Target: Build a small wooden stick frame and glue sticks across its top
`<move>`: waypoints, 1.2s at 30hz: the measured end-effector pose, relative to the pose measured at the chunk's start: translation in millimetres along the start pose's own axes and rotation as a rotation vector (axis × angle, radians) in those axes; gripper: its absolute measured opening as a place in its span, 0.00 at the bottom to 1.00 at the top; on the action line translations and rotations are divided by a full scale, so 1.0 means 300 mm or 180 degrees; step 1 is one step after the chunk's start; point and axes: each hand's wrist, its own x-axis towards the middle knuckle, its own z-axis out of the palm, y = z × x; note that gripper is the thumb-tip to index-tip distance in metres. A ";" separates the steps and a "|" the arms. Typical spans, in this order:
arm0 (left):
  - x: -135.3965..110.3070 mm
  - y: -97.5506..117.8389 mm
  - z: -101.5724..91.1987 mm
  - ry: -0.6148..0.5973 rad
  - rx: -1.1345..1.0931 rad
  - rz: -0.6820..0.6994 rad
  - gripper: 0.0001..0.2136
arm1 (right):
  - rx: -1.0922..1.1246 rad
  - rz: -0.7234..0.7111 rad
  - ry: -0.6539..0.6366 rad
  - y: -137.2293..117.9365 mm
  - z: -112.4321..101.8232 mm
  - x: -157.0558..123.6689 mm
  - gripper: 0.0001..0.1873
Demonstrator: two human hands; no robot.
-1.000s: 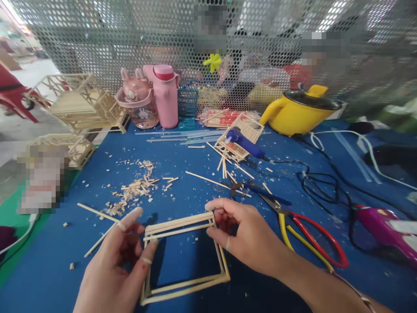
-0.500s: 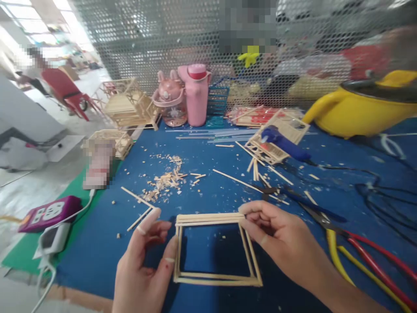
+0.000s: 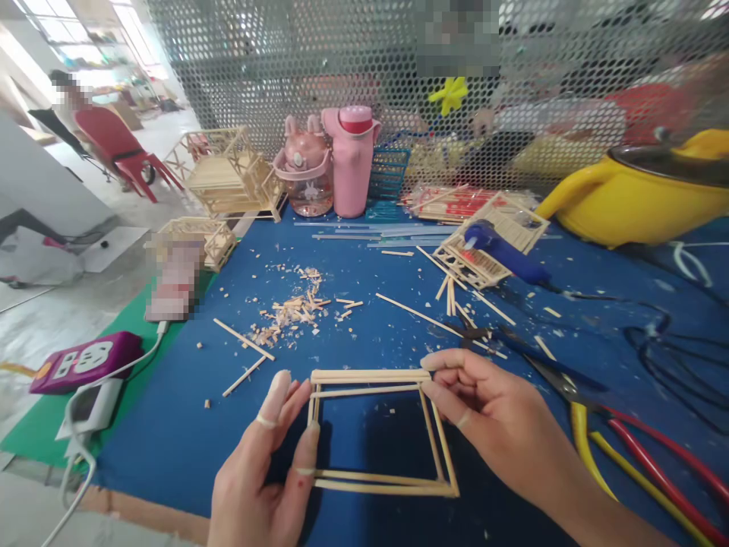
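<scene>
The stick frame [image 3: 370, 375] is between the two hands over the blue table [image 3: 165, 433], nearer the person than the scrap pile [image 3: 290, 313] and mostly to its right. From the fingers of the right hand [image 3: 430, 374] it stretches leftward and toward the person; from the left hand [image 3: 296, 414] it lies to the right. Both hands are right at it, so neither is nearer. The right fingers are drawn together, pinching the far right corner. The left ones are spread, thumb against the left side and a fingertip at the far left corner — whether they truly grip, I cannot tell. The frame's far edge, several sticks thick, faces the pile's side; its long axis seems to run left to right — though the slanted view leaves that uncertain.
</scene>
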 end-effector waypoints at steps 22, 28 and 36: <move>0.000 -0.002 -0.018 -0.0192 -0.0095 -0.0011 0.27 | -0.3182 -0.2458 -0.0018 -0.168 0.108 0.013 0.12; -0.004 0.008 -0.001 0.0051 -0.0499 -0.0414 0.29 | -0.2675 -0.2601 0.0077 -0.208 0.065 -0.013 0.11; 0.009 0.024 -0.002 0.0020 -0.0584 -0.0448 0.31 | -0.2508 -0.3012 -0.0011 -0.167 0.007 0.006 0.16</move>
